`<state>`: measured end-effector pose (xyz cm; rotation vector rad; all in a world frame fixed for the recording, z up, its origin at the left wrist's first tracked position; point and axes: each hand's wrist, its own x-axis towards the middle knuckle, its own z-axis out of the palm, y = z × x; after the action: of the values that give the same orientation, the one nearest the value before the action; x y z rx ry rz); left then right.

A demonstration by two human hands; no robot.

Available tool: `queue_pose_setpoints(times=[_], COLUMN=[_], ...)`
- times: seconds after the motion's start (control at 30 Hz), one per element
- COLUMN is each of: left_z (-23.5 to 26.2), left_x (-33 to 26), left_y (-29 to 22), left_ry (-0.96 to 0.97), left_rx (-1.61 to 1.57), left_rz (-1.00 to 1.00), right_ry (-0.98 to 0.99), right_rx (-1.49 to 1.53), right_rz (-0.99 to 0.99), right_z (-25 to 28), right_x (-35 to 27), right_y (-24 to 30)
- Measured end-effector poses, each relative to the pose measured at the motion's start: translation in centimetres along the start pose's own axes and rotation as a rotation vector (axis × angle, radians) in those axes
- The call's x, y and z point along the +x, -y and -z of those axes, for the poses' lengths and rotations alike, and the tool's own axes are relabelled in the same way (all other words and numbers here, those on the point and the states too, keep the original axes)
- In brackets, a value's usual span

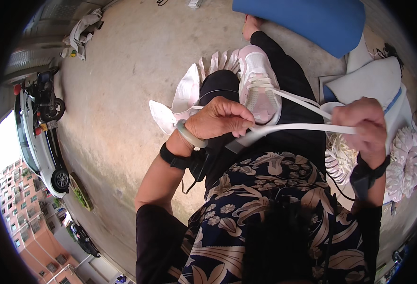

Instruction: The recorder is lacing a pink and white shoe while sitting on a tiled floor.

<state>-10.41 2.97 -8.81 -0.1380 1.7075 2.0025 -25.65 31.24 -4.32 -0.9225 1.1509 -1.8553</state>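
Beyond the left hand [225, 117], and a little to its left, a row of white and pink shoe pieces [185, 90] was laid out in a curve around a knee in black trousers [221, 80]. Around the left wrist a pale bangle [191, 134] and a black strap [171, 157] were worn. Far to the left of this hand, a motorcycle [46, 97] and a light-coloured car [42, 158] were parked at the edge of the concrete floor [118, 94].

Far beyond both hands, a blue mat [303, 21] was spread. Beyond the right hand [360, 120], pale sheets [376, 83] were piled up. Just on the near side of it, a cream bundle [343, 154] was partly covered by the right wrist, and to its right a heap of pale pink pieces [402, 161] was placed.

The pink and white shoe [258, 71] was supported on the lap, beyond the gap between the hands and nearer to the left one, with its toe pointed away. From its right side the white lace [312, 127] was led to the right hand, which was closed on it, slightly blurred. From there a length was stretched back toward the left hand, with its end blurred. The left fingertips were bent together beside this length; whether it was pinched by them could not be told.
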Motion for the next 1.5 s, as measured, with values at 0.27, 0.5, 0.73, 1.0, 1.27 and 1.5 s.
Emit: queue_pose_setpoints(times=[0.27, 0.5, 0.73, 1.0, 1.27, 1.5], left_z=[-2.1, -3.6, -3.4, -10.2, -14.3, -10.9], left_x=[8.0, 14.7, 16.4, 10.9, 11.2, 9.0], left_y=[2.0, 0.4, 0.4, -2.9, -3.2, -1.6], left_ry=[-0.368, -0.108, -0.039, -0.088, 0.388, 0.031], left_rx=[0.613, 1.090, 1.156, 1.047, 1.040, 0.893], left_rz=[-0.410, -0.028, -0.104, -0.563, -0.517, -0.652], right_ry=[-0.595, -0.448, -0.764, -0.750, -0.766, -0.453], right_rx=[0.263, 0.405, 0.176, -0.255, -0.592, -0.470], right_rz=[0.278, 0.349, 0.398, -0.273, -0.085, -0.215], right_z=[3.5, 4.5, 9.4, 12.9, 16.5, 8.5], right_x=[-7.8, -7.8, -12.4, -9.2, -1.0, 2.3], right_y=[7.5, 9.8, 10.9, 0.3, 2.0, -3.1])
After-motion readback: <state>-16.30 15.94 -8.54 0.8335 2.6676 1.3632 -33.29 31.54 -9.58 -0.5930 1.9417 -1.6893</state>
